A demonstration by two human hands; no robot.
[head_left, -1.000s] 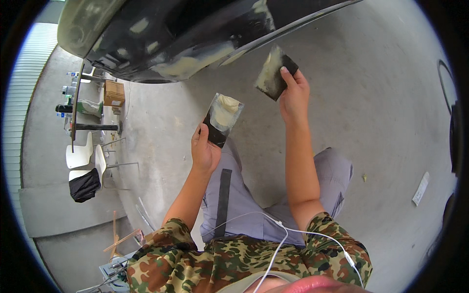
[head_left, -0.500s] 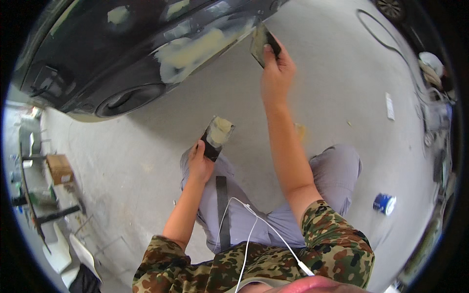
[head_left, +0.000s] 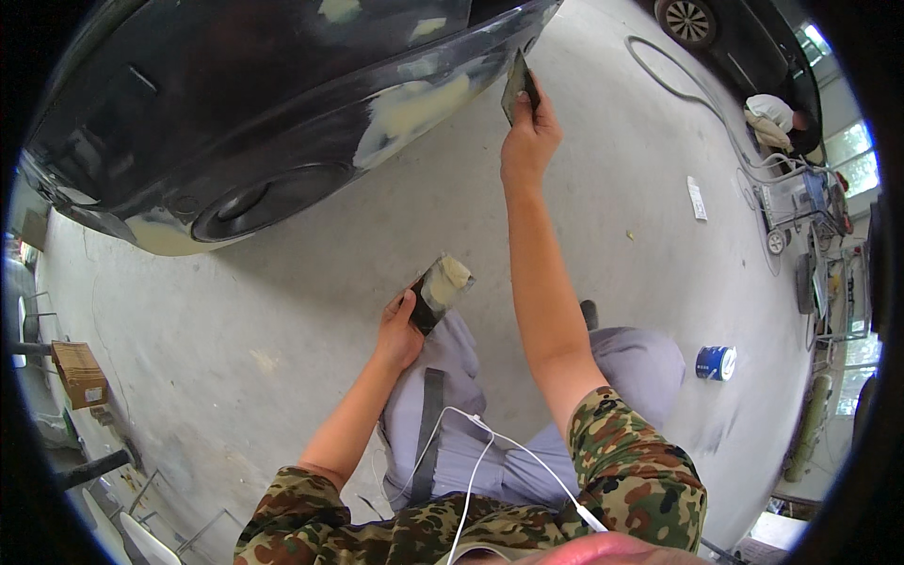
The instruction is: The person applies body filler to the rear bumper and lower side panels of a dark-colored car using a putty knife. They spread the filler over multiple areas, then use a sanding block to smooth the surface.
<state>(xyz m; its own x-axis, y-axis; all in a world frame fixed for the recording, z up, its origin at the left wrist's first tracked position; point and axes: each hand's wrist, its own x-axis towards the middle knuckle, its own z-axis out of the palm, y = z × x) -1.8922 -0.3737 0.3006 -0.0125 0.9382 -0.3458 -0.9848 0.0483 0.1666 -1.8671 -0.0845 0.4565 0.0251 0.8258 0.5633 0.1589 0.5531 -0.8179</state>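
My left hand [head_left: 400,330] grips a flat dark spreader [head_left: 428,306] carrying a pale yellow lump of filler [head_left: 454,274], held low over my left leg. My right hand [head_left: 530,141] is closed on a second dark, filler-smeared spreader [head_left: 518,83], raised near the lower edge of a dark car body [head_left: 235,94]. That body has patches of pale filler [head_left: 403,118] and a dark round recess [head_left: 270,200]. I cannot tell whether the right spreader touches it.
Another dark car [head_left: 744,52] stands at upper right; a person [head_left: 770,115] is low beside it. A hose [head_left: 699,101], wheeled machine [head_left: 796,202] and blue can [head_left: 716,363] are at right. A cardboard box [head_left: 80,377] and chairs are at left.
My right hand has risen toward the car and its spreader has turned more edge-on. My left hand sits lower in view. The view has swung right, showing more of the other car.
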